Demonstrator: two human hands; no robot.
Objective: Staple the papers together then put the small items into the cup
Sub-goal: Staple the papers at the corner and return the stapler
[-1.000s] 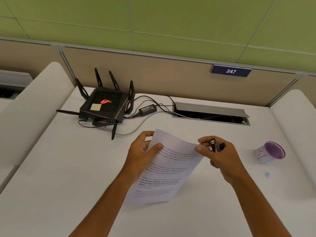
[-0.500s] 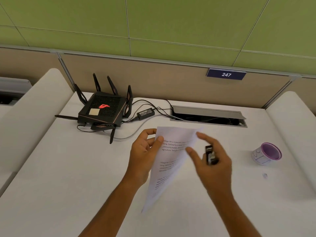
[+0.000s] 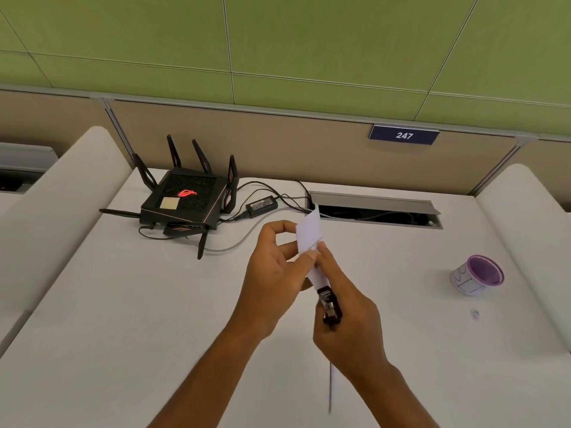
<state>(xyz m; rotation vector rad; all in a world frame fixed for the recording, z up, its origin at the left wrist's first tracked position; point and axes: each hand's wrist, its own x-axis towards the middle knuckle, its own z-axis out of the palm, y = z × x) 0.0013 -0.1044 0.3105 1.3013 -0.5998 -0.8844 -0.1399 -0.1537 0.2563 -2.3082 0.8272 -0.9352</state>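
A person's two hands work above a white bench, in front of a black router [image 3: 185, 200] that sits at the bench's back edge. The papers [image 3: 310, 234] have swung round: a second ago they faced the camera as a broad printed sheet, and now they stand nearly edge-on, a narrow white strip rising toward the router's side and trailing down past the right wrist. The left hand [image 3: 273, 267] pinches the papers near their upper end between thumb and fingers. The right hand [image 3: 346, 316] has moved in from beside the sheet and grips a small black stapler [image 3: 330, 305], fingers curled round it, its front end touching the paper's edge. This looks like lining up for the staple; whether it has been pressed cannot be told. Far to the right of the router, the purple-rimmed cup [image 3: 477, 274] lies tipped on the bench, with one small item [image 3: 475, 313] just in front of it, both untouched.
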